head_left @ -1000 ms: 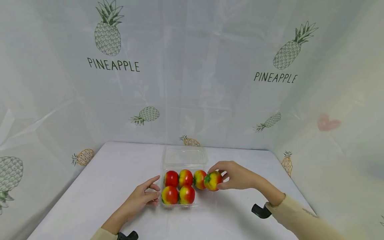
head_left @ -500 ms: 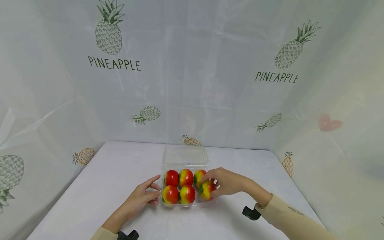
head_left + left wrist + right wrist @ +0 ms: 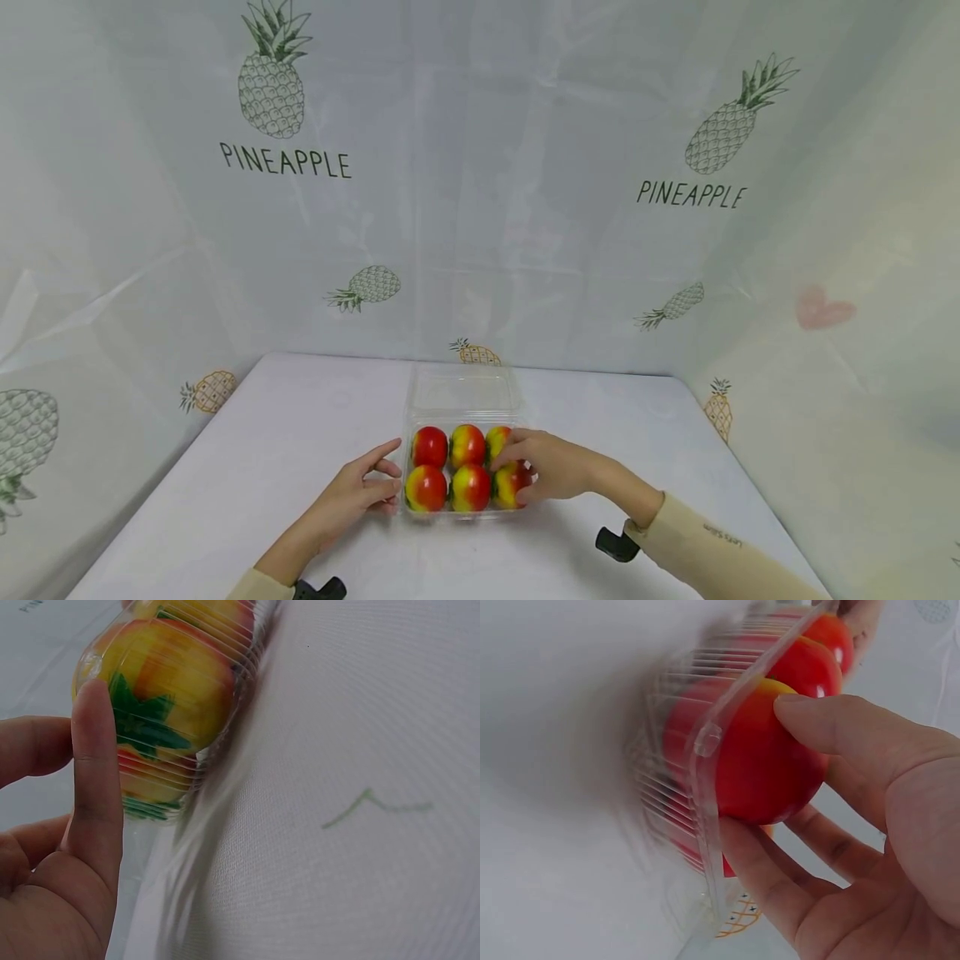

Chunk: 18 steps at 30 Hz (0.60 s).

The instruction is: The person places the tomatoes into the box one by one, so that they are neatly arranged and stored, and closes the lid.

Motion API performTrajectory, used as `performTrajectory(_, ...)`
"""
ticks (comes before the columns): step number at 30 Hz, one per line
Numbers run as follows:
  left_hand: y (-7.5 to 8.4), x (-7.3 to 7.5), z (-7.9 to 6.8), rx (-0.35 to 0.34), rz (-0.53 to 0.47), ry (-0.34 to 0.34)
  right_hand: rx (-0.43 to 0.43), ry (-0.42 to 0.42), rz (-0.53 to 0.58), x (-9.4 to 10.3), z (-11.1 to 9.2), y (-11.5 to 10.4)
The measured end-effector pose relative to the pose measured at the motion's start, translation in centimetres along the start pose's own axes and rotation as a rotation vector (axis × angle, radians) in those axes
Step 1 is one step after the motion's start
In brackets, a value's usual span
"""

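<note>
In the head view, a clear plastic clamshell box (image 3: 467, 514) holds several red-and-yellow persimmons in two rows. My right hand (image 3: 551, 467) grips the front-right persimmon (image 3: 507, 486), which sits low in the box. The right wrist view shows the thumb on one side of this persimmon (image 3: 769, 761) and fingers on the other, near the box rim. My left hand (image 3: 358, 492) rests at the box's left side, fingers loosely extended. In the left wrist view, a thumb lies against the clear wall, behind which a persimmon (image 3: 176, 682) shows its green leafy top.
The box's clear lid (image 3: 463, 392) lies folded back toward the far side. Beneath is a white-covered table (image 3: 322, 408). A pale curtain (image 3: 480, 208) printed with pineapples hangs behind and at both sides.
My right hand has moved left and toward me with the persimmon, lowering it into the front-right place of the box. My left hand has stayed put.
</note>
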State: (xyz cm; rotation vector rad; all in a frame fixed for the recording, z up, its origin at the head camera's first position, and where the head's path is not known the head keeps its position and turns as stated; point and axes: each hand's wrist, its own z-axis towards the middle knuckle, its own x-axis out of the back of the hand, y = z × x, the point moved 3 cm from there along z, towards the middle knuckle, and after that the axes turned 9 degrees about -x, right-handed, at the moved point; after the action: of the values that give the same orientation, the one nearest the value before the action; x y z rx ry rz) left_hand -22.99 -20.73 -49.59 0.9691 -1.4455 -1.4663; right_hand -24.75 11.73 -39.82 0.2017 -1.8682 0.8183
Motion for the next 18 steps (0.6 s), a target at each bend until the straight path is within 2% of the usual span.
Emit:
performTrajectory(8,-0.1,0.2,-0.2,0.006,-0.005,0.004,0.02,0.036,0.002,-1.1,0.5,-0.3)
performTrajectory(13,-0.2,0.1,-0.2,0.009,-0.004,0.0,0.06,0.046,0.074,-0.5,0.3,0.4)
performTrajectory(15,-0.2,0.1,-0.1,0.008,-0.003,-0.002,0.08,0.091,0.12,0.3,0.4,1.0)
performTrajectory(18,-0.1,0.1,0.0,0.003,-0.005,-0.002,0.062,0.231,0.177,1.8,1.2,2.5)
